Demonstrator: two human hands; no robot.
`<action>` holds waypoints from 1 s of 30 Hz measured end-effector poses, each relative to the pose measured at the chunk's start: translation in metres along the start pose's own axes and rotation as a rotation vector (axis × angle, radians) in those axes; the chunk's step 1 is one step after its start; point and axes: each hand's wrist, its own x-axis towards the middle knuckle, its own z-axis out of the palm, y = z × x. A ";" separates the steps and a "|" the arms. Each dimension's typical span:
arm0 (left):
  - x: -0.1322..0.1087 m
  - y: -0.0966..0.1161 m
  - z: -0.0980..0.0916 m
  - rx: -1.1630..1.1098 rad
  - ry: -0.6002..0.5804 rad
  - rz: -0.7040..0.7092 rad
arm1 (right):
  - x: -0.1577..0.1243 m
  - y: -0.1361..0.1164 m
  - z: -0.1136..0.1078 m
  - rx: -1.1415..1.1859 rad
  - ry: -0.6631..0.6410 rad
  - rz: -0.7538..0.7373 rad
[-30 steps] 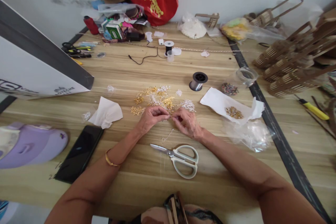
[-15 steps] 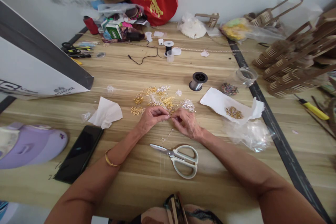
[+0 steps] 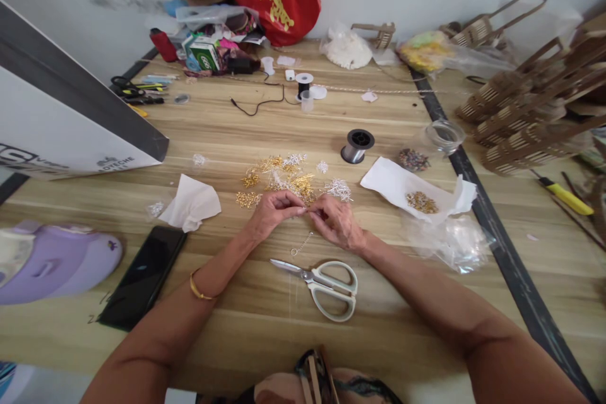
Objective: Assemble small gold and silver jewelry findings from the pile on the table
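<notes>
My left hand and my right hand meet fingertip to fingertip above the table. Each is closed in a pinch; whatever sits between the fingers is too small to make out. Just beyond them lie heaps of gold beads, gold findings and silver pins. A short silver chain with a ring rests on the wood below my hands. Nearer to me are scissors with pale handles, blades pointing left.
A wire spool stands behind my right hand. Rightward are white paper holding beads, a clear jar on its side and plastic bags. Leftward lie a tissue, a black phone and a large box.
</notes>
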 end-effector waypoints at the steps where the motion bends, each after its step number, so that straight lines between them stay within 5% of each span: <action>1: 0.000 0.000 0.000 0.001 0.000 0.000 | 0.000 0.000 0.000 0.003 0.000 0.002; 30: -0.002 0.001 0.002 0.037 -0.002 -0.003 | 0.002 -0.004 -0.002 0.017 0.003 0.021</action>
